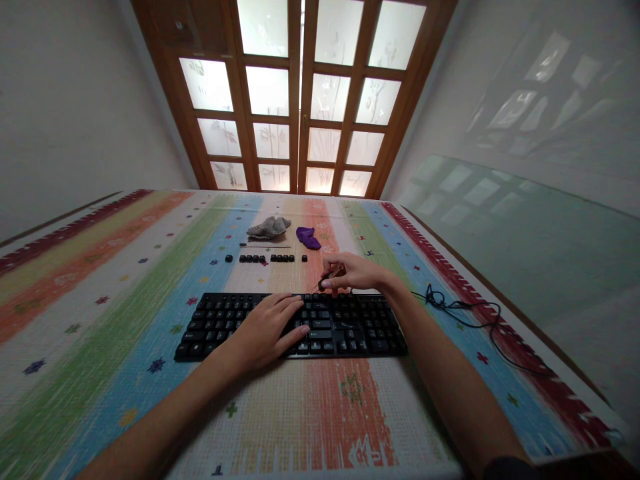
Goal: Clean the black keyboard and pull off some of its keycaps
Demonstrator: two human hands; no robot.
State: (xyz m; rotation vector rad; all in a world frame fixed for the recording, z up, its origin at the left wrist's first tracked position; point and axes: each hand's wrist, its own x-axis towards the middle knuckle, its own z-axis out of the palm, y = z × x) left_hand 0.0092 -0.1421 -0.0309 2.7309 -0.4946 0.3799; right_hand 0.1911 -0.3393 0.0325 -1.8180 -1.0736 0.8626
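A black keyboard (350,327) lies across the striped mat. My left hand (267,330) rests flat on its middle keys, fingers spread. Just beyond the keyboard's far edge, my right hand (353,273) pinches a small thin tool (327,280) whose dark tip points down at the top row of keys. A row of loose black keycaps (265,258) sits on the mat behind the keyboard, with a thin stick (265,246) lying beyond them.
A grey cloth (269,227) and a purple cloth (309,237) lie further back. The keyboard's black cable (465,310) coils on the right near the mat's red border. A wooden glazed door (300,100) stands behind; walls flank both sides.
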